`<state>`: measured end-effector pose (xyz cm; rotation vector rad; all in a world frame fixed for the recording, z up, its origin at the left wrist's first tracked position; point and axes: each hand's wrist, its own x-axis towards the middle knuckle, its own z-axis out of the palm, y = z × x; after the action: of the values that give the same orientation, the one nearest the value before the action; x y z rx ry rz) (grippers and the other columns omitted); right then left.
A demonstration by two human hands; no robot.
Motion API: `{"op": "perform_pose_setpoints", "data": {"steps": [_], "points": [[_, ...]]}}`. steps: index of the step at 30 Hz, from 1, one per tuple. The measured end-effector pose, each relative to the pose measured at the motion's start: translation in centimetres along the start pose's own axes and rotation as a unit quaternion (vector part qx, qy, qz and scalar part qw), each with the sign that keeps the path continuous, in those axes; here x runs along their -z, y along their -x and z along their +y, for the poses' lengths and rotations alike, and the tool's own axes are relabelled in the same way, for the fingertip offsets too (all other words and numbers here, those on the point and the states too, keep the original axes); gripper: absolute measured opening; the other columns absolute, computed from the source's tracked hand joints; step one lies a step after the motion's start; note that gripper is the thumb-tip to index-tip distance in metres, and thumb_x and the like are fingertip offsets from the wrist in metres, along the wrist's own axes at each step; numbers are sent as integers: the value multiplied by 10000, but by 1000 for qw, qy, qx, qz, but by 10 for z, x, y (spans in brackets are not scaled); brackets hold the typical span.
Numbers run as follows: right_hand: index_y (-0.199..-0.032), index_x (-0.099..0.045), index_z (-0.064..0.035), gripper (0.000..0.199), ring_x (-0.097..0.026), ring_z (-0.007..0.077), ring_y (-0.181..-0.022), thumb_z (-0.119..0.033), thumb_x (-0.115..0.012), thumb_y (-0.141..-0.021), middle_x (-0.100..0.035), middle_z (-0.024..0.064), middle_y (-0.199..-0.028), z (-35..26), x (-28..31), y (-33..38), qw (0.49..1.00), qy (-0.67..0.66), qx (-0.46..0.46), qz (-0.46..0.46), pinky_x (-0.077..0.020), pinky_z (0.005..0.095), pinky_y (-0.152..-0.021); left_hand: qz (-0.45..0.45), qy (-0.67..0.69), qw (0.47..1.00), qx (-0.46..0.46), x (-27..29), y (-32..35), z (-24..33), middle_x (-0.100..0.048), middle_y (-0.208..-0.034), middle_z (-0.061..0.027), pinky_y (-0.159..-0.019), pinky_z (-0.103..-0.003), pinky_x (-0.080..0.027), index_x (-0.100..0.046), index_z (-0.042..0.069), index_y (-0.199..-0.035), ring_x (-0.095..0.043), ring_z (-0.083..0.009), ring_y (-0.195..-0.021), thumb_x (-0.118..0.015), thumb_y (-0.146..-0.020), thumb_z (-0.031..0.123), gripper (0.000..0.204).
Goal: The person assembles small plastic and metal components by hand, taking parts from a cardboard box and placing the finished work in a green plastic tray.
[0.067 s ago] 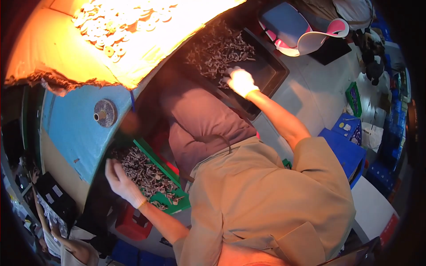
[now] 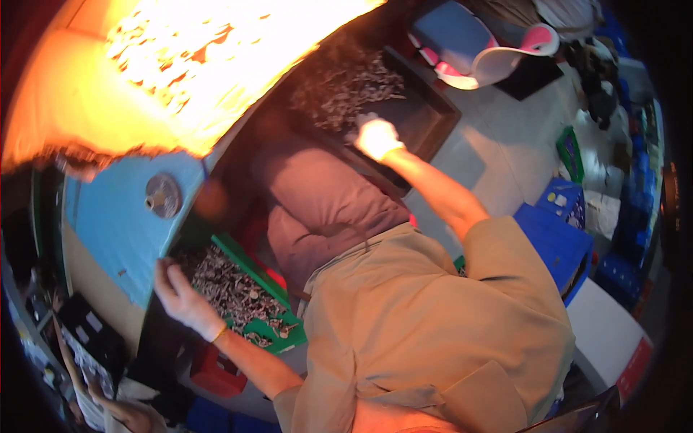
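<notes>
My right hand [image 2: 378, 138], in a white glove washed out by glare, is curled at the near edge of a heap of small metal parts [image 2: 346, 90]. These lie in a black tray [image 2: 442, 119]; what the fingertips hold, if anything, cannot be made out. On the other side, my left hand [image 2: 186, 302], also in a pale glove, hovers at the left edge of a green bin [image 2: 249, 270]. Its fingers are stretched and apart, with nothing visible between them. More small metal parts [image 2: 231, 285] fill the bin.
A blue tabletop [image 2: 115, 209] at the left carries a grey disc with a hub [image 2: 163, 196]. Beyond it, round pieces lie on brightly lit cardboard [image 2: 43, 115]. A pink-and-white chair [image 2: 462, 47] stands far right, blue crates [image 2: 548, 242] at the right. Another person [image 2: 108, 404] is at lower left.
The whole view has shifted slightly. My left hand has moved a little left, away from the parts in the green bin. My right hand stays by the heap in the black tray.
</notes>
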<state>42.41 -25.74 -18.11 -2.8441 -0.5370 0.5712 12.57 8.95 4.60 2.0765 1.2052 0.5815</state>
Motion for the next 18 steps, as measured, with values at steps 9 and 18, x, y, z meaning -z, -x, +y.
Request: {"op": "perform_pose_setpoints", "data": {"steps": [9,18], "points": [[-1158,-659,-30,503,-693,409,-1055,-441,-728,-877,-645,235,-1200,-44,-13,-5,991,-41,-127,-13,-580,505,-878,30,29,998,-52,-24,-51,26,-669,-1310,-176,-1049,-358,-505,-586,-75,-1385,-646,-234,-1193,-600,-1061,218,437],[-1112,-668,-31,374,-668,437,-1092,-374,-622,-969,-672,251,-1176,20,-2,-1,996,-69,-56,-5,-549,528,-911,36,128,991,-11,-48,-72,24,-682,-1279,-193,-1038,-346,-508,-584,-81,-1370,-668,-237,-1158,-578,-1072,169,388]]}}
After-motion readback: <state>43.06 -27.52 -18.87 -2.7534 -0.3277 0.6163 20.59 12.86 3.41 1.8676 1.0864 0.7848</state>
